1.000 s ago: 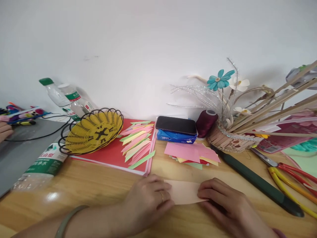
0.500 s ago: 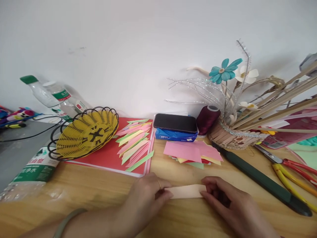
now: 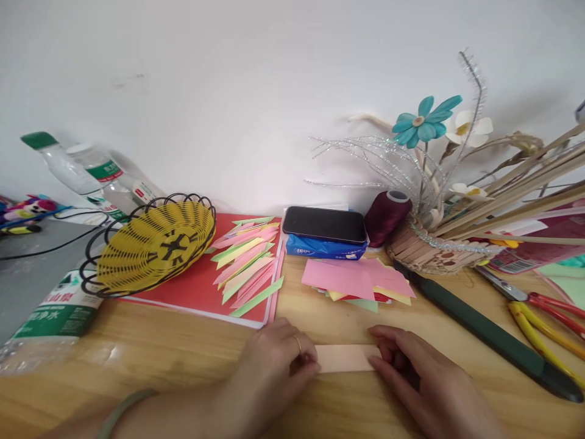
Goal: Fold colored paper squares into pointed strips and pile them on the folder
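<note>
A narrow strip of pale peach paper (image 3: 346, 358) stretches between my two hands, just over the wooden table's near part. My left hand (image 3: 278, 369) pinches its left end between thumb and fingers; a ring is on one finger. At the other end, my right hand (image 3: 418, 372) has thumb and curled fingers closed on the strip's edge. Beyond them lies a loose pile of pink, yellow and green paper pieces (image 3: 340, 279). To the left, several folded paper strips (image 3: 249, 263) rest in a row on a red sheet (image 3: 187, 302).
A yellow woven basket (image 3: 150, 250) stands tilted beside plastic bottles (image 3: 55, 311) at left. Behind the paper pile, a phone (image 3: 324, 224) lies on a blue packet (image 3: 320, 247), near a maroon thread spool (image 3: 387, 218). A dark green tool (image 3: 484, 329), scissors (image 3: 530, 299) and a flower basket (image 3: 439, 247) occupy the right.
The strip now lies flatter and more level between my hands. My left hand has shifted slightly right; both hands keep hold of the ends. The view has moved a little.
</note>
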Demonstrator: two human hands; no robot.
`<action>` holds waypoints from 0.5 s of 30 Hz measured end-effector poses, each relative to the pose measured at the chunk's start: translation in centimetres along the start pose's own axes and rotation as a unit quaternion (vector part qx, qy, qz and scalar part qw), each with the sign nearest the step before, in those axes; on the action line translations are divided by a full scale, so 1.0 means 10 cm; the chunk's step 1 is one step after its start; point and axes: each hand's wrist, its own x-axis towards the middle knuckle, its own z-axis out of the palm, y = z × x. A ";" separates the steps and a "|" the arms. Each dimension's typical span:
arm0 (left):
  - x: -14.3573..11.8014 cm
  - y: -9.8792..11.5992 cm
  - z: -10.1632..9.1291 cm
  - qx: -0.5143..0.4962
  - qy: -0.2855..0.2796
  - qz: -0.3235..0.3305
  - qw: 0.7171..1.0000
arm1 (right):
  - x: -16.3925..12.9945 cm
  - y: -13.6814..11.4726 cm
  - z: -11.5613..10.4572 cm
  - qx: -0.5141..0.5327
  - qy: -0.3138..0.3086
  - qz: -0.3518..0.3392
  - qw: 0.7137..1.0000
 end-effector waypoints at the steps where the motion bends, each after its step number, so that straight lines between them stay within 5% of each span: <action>1: -0.01 -0.01 0.01 -0.005 0.005 0.011 1.000 | 0.00 0.01 0.00 -0.001 0.003 0.000 1.000; 10: -0.06 -0.09 0.04 -0.046 0.049 0.089 0.994 | -0.01 0.01 0.00 0.015 0.022 -0.026 0.999; 15: -0.09 -0.08 0.04 0.071 0.074 0.144 0.984 | 0.00 -0.02 -0.06 0.052 0.009 -0.063 0.997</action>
